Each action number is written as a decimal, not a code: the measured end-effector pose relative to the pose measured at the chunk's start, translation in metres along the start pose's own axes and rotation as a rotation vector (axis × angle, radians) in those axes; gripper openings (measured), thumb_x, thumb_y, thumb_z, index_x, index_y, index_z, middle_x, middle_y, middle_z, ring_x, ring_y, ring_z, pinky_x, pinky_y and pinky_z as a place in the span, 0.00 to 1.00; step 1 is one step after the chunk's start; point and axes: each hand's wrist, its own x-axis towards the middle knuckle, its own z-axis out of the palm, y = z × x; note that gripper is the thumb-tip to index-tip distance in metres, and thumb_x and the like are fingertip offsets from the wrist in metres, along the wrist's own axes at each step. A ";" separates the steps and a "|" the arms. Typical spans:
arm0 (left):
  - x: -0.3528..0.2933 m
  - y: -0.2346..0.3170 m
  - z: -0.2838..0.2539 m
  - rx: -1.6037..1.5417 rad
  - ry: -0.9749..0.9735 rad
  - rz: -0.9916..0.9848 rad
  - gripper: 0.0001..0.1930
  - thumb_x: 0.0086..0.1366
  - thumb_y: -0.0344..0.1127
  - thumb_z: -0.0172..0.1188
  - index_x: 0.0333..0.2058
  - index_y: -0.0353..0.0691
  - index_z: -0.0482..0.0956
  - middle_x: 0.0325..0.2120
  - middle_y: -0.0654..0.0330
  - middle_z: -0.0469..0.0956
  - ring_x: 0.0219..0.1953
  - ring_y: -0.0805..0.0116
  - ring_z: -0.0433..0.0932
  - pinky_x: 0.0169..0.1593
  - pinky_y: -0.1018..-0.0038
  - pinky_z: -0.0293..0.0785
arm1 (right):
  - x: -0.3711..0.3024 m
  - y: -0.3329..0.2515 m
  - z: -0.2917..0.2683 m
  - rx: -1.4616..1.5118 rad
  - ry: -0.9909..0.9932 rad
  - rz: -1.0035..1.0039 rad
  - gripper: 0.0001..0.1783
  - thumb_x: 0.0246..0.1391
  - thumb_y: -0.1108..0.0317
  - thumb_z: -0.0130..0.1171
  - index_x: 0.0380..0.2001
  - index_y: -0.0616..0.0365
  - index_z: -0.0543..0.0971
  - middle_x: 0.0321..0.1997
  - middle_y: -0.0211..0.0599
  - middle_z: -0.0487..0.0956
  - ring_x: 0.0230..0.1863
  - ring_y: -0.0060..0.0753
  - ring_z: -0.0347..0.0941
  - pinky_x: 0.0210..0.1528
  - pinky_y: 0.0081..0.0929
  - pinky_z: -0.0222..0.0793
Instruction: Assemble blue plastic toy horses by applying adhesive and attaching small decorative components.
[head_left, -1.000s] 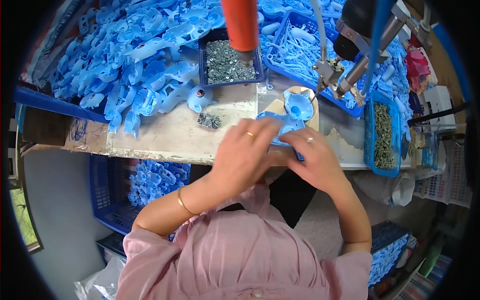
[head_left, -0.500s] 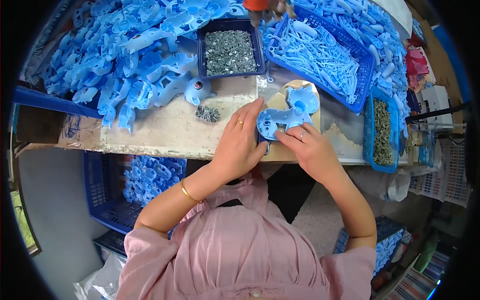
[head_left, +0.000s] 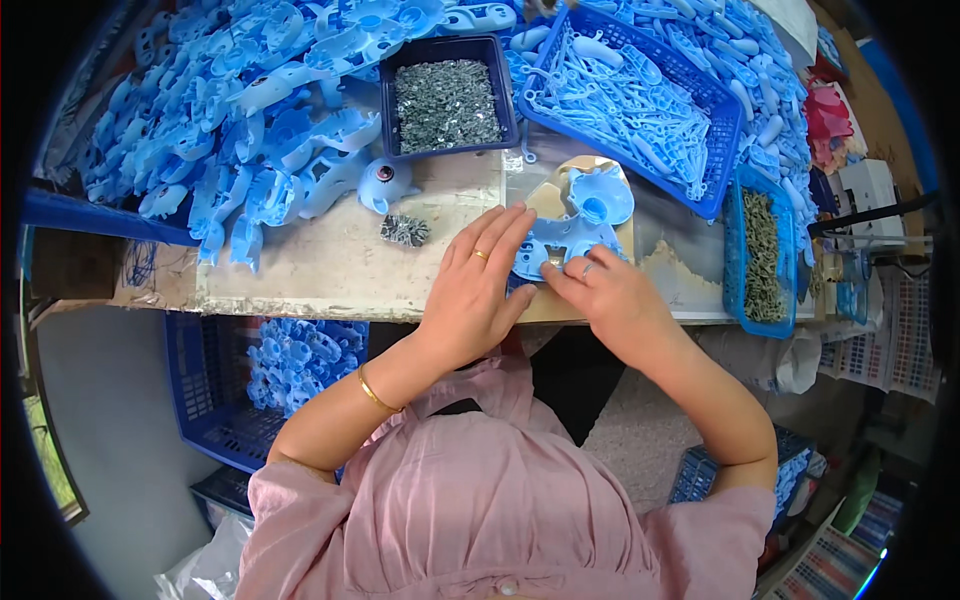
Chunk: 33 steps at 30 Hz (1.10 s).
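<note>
A light blue moulded plastic shell (head_left: 575,232), hollow side up and shaped like a toy animal body half, lies on a tan board (head_left: 548,199) at the table's front. My left hand (head_left: 480,272) rests flat along its left side, fingers stretched out and covering part of that edge. At the shell's near edge, my right hand (head_left: 605,293) has its fingers curled, with the fingertips pinched onto the plastic. Whether a small part sits under those fingertips is hidden. A small heap of metal screws (head_left: 405,230) lies left of my left hand, close to a blue piece with an eye (head_left: 386,185).
Blue shells (head_left: 240,130) pile up at the left. Behind the board stand a dark tray (head_left: 390,112) of small metal parts and a blue basket (head_left: 728,135) of thin blue pieces. Right of it is a light blue tray (head_left: 735,255) of screws. Below the table sits another basket (head_left: 205,385).
My right fingertips have shifted slightly along the shell's near edge, and that hand has turned a little. The left hand stays nearly still. The hanging red tool has mostly left the top of the view.
</note>
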 end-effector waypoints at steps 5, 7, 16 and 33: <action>0.001 -0.001 0.002 -0.036 -0.028 -0.040 0.43 0.56 0.33 0.69 0.68 0.35 0.58 0.66 0.46 0.63 0.68 0.41 0.61 0.69 0.54 0.58 | -0.003 -0.007 0.000 0.007 0.013 0.023 0.26 0.48 0.74 0.57 0.53 0.53 0.81 0.38 0.27 0.76 0.43 0.33 0.71 0.45 0.27 0.74; 0.001 -0.003 0.002 -0.045 -0.040 -0.048 0.43 0.56 0.34 0.69 0.68 0.35 0.58 0.66 0.46 0.63 0.68 0.42 0.60 0.70 0.54 0.57 | -0.002 -0.004 -0.001 0.039 0.005 0.011 0.25 0.48 0.74 0.57 0.53 0.53 0.81 0.38 0.26 0.76 0.43 0.33 0.72 0.44 0.27 0.75; 0.002 -0.005 0.001 -0.046 -0.086 -0.066 0.43 0.55 0.35 0.69 0.68 0.37 0.59 0.68 0.48 0.60 0.69 0.43 0.58 0.70 0.55 0.57 | 0.002 0.013 -0.004 0.151 -0.030 -0.083 0.23 0.49 0.76 0.56 0.51 0.55 0.81 0.38 0.27 0.77 0.43 0.35 0.72 0.45 0.30 0.74; 0.009 0.007 -0.004 -0.072 -0.103 -0.028 0.37 0.58 0.35 0.68 0.65 0.35 0.63 0.67 0.45 0.61 0.68 0.41 0.59 0.69 0.54 0.59 | 0.022 0.144 -0.021 0.366 0.486 0.565 0.10 0.60 0.69 0.63 0.44 0.57 0.85 0.40 0.39 0.85 0.38 0.31 0.81 0.39 0.29 0.75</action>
